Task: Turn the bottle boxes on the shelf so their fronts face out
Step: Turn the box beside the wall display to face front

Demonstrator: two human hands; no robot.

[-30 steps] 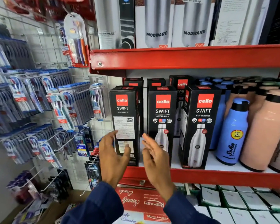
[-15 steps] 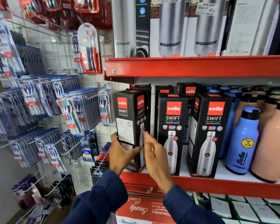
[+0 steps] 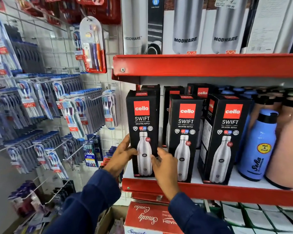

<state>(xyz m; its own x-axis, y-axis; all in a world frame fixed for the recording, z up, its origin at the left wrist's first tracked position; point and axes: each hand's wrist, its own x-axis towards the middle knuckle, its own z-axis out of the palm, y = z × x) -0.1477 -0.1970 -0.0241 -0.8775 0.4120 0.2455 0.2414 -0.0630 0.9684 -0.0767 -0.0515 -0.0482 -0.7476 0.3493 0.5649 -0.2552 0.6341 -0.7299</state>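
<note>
Three black Cello Swift bottle boxes stand in the front row of the red shelf [image 3: 210, 191]. The left box [image 3: 142, 122] shows its front with the bottle picture toward me. My left hand [image 3: 121, 156] grips its left edge and my right hand [image 3: 164, 164] holds its lower right corner. The middle box [image 3: 185, 132] and the right box [image 3: 227, 135] also show their fronts. More black boxes [image 3: 201, 92] stand behind them, mostly hidden.
Blue bottles [image 3: 259, 146] and peach bottles [image 3: 287, 149] fill the shelf's right side. Modware boxes [image 3: 184, 27] sit on the upper shelf. Toothbrush packs [image 3: 74, 115] hang on a wire grid at left. Red Smarty Combo boxes [image 3: 147, 217] lie below.
The left box has been turned from its label side to its front. Both hands closed in from open air onto the box. The camera has moved closer.
</note>
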